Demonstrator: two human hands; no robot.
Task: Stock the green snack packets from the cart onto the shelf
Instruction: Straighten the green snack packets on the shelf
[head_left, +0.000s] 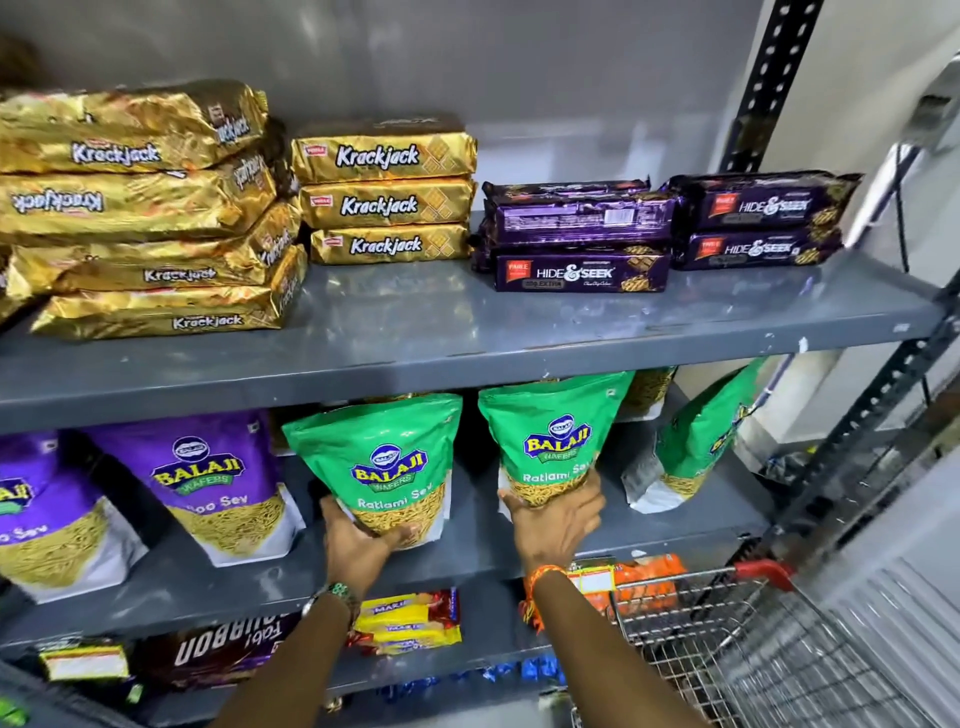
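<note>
Two green Balaji Ratlami Sev packets stand upright on the middle grey shelf (467, 558). My left hand (358, 545) grips the bottom of the left green packet (384, 457). My right hand (558, 525) holds the base of the middle green packet (550, 436). A third green packet (696, 447) leans further right on the same shelf, untouched. The wire cart (727, 634) with a red handle stands at the lower right; I cannot see any green packets in it.
Purple Balaji packets (208, 473) fill the shelf's left side. Above sit gold Krackjack packs (384, 197) and purple Hide & Seek packs (576, 234). Below lie yellow biscuit packs (405, 621) and orange packs (644, 574). A perforated black upright (852, 441) bounds the right.
</note>
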